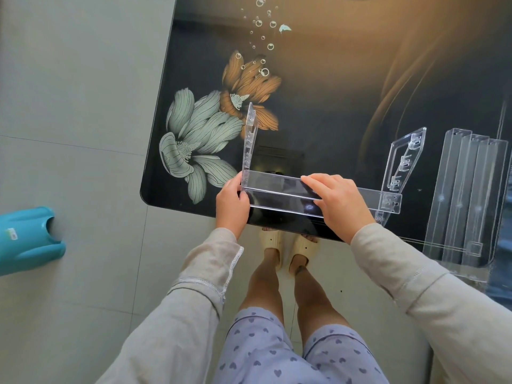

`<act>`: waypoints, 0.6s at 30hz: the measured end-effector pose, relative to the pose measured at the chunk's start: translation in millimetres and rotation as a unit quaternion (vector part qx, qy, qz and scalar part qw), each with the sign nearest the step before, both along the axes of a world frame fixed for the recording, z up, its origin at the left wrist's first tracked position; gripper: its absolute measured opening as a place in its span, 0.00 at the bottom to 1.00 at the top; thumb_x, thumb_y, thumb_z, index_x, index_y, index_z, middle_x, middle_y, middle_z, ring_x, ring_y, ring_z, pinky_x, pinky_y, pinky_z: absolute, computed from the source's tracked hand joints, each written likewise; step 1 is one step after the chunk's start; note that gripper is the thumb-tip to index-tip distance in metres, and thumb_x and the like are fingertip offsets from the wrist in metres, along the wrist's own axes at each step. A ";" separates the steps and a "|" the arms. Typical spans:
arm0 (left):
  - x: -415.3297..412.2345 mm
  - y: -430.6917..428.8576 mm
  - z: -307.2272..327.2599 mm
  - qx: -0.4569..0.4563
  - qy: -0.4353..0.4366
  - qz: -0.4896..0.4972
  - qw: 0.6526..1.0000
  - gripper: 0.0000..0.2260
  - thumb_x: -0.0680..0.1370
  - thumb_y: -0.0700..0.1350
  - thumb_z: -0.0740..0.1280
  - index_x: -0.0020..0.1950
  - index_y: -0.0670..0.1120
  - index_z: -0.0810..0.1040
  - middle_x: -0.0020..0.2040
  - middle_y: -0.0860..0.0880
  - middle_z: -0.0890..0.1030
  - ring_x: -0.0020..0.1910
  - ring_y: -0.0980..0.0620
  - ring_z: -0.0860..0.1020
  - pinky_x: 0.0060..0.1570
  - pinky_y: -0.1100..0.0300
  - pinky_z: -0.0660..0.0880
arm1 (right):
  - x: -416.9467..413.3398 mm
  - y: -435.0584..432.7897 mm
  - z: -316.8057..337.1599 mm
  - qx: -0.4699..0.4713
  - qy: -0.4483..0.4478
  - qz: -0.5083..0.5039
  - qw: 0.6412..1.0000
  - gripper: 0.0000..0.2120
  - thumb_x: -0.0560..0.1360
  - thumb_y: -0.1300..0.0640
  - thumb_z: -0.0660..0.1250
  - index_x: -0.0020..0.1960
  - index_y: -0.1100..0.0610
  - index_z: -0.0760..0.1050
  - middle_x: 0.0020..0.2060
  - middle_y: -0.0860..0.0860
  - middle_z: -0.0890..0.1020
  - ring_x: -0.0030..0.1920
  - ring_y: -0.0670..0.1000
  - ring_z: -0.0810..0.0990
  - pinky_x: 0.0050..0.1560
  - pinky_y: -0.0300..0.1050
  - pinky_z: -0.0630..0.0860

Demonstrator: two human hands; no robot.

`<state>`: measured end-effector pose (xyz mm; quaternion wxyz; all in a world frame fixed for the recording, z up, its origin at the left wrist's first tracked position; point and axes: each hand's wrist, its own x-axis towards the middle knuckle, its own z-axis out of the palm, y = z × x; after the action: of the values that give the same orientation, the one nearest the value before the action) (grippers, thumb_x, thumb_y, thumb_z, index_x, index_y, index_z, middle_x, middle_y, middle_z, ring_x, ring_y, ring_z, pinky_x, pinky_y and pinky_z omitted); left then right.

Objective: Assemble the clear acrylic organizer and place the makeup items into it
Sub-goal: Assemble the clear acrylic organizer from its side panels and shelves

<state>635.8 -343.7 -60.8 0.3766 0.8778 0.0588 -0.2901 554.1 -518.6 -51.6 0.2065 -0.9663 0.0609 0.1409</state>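
L hand (231, 200) grips the L end of the clear shelf (279, 187), thumb at the corner where it meets the upright L side panel (250, 134), fingers curled round it in a narrow grip. R hand (338, 202) spans the shelf's width right of ctr, fingers hooked over the far edge, thumb on the near edge. Shelf sits lower ctr of frame, just inside the table's (318, 106) near edge. Its R end is at the foot of the tilted R side panel (406, 156); can't tell if it's seated. Spare shelves (465, 195) lie lower right, overhanging the table edge, near that panel but apart. Open tabletop upper ctr and upper right. Floor (83, 134) at left w/ a blue plastic thing (27, 239) at the frame's left edge.
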 end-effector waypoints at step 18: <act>14.6 -16.3 -0.7 0.183 -0.057 -0.088 0.977 0.14 0.79 0.45 0.58 0.51 0.39 0.81 0.47 0.35 0.83 0.49 0.35 0.78 0.53 0.47 0.74 | -1.2 -7.1 -15.4 0.013 0.017 -0.009 1.000 0.26 0.73 0.68 0.64 0.69 0.54 0.67 0.65 0.51 0.74 0.62 0.55 0.73 0.63 0.48 0.65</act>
<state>650.4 -360.0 -61.4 0.1849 0.9488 0.0120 -0.2557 553.0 -525.7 -67.0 0.2192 -0.9605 0.0710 0.1562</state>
